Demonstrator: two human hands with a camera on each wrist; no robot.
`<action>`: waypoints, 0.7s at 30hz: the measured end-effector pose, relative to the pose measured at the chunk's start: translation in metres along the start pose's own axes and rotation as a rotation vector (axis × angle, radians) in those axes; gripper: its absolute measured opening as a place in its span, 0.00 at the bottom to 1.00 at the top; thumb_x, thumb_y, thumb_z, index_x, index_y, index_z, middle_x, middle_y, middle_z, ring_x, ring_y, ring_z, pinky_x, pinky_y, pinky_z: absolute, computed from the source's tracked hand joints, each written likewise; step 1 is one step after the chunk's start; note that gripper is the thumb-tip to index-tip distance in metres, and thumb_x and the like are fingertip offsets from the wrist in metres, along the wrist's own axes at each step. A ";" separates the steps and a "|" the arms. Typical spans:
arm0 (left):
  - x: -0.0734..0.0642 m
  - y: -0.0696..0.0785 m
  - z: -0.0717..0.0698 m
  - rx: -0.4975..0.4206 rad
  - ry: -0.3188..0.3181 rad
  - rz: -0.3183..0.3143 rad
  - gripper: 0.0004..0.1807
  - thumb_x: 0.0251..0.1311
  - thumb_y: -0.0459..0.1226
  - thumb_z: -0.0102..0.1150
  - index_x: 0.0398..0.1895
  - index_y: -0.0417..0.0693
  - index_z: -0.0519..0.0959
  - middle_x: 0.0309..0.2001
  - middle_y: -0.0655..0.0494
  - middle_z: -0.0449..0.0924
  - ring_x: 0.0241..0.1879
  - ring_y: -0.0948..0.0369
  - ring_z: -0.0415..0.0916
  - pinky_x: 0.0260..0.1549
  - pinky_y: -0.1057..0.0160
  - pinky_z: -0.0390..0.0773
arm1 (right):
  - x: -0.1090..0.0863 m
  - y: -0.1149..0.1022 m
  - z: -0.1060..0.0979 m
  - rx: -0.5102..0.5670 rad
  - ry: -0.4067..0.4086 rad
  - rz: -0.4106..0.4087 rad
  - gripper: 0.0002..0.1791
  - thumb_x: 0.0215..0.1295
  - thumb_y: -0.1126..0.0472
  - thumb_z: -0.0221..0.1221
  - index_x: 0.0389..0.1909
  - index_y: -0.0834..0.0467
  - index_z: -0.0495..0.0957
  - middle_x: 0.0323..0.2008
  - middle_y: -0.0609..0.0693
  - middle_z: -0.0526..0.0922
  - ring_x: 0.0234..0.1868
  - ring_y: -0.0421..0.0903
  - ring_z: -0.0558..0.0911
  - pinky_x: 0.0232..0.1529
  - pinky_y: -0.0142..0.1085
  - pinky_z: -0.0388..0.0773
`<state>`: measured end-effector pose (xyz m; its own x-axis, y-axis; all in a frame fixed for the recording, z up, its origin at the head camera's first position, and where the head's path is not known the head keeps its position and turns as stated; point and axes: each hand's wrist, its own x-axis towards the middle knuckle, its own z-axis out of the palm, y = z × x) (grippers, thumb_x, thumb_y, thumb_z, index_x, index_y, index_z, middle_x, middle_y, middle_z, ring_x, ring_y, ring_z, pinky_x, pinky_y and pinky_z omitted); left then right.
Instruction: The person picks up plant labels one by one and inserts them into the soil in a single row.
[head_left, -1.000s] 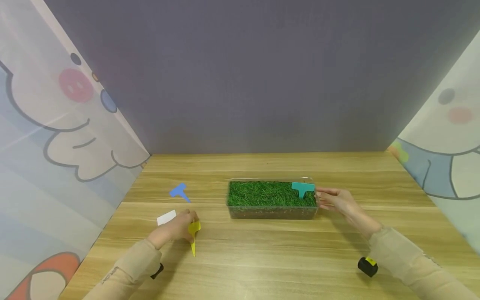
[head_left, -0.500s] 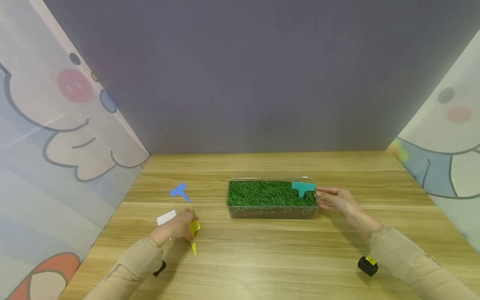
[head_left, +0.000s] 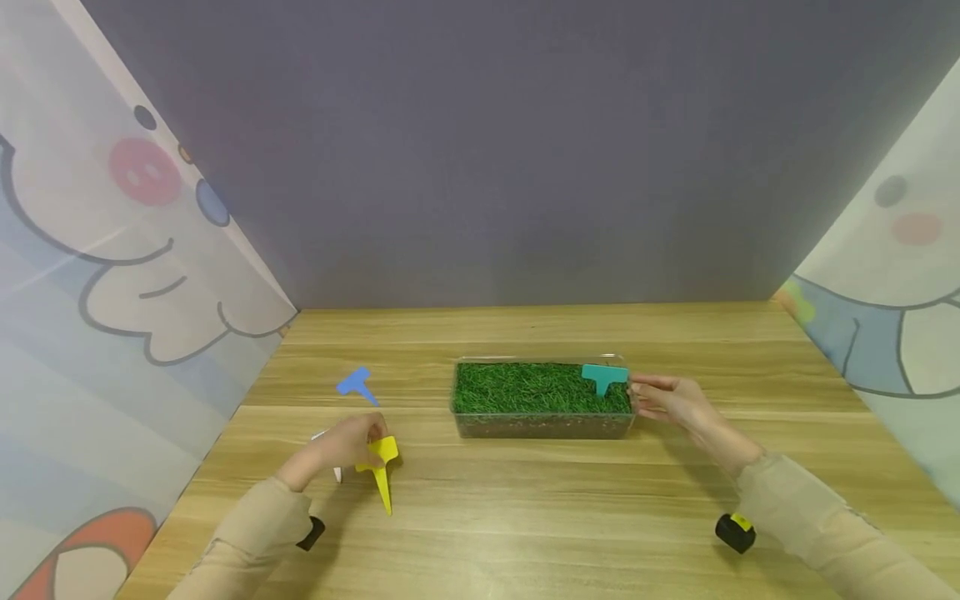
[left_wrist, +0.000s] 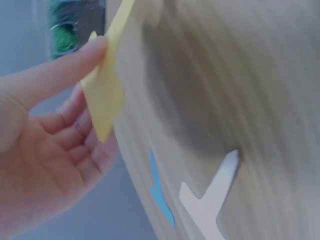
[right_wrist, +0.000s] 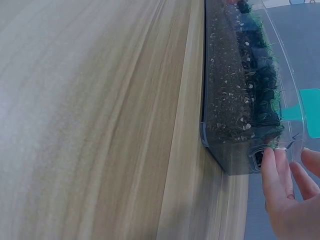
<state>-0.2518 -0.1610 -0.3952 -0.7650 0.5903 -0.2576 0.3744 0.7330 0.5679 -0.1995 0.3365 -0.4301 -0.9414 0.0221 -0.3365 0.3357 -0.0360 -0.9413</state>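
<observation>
In the head view my left hand [head_left: 345,442] pinches a yellow T-shaped plant label [head_left: 385,451] between thumb and fingers, its pointed stem toward me. The left wrist view shows the label's head [left_wrist: 104,100] held up off the table. Mostly hidden beneath that hand lies a white plant label [left_wrist: 210,204]. A blue plant label [head_left: 356,383] lies farther back. My right hand [head_left: 678,406] touches the right end of a clear planter [head_left: 543,427] with its fingers extended. Green grass over dark soil fills the planter. Near its right end a teal plant label [head_left: 604,374] stands upright.
The wooden table [head_left: 555,517] runs back to a grey panel [head_left: 525,167]. Printed cartoon cloths [head_left: 60,350] close off both sides. A small black device [head_left: 735,533] with a yellow mark is under the right sleeve, another black one [head_left: 311,533] by the left.
My left hand has lifted the yellow label and shifted slightly left, so more of its head shows and the white label is more covered. The right hand and planter stay put.
</observation>
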 end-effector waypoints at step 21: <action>-0.004 0.028 -0.029 -0.205 -0.035 0.225 0.05 0.49 0.34 0.62 0.27 0.42 0.77 0.24 0.59 0.74 0.23 0.67 0.67 0.23 0.71 0.70 | 0.001 0.002 -0.001 -0.021 0.013 -0.011 0.38 0.44 0.54 0.66 0.57 0.64 0.65 0.44 0.52 0.78 0.40 0.44 0.80 0.45 0.35 0.75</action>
<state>-0.2535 -0.1527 -0.3552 -0.6547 0.7443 -0.1321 0.4163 0.5009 0.7588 -0.1996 0.3371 -0.4319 -0.9446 0.0351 -0.3264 0.3261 -0.0144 -0.9452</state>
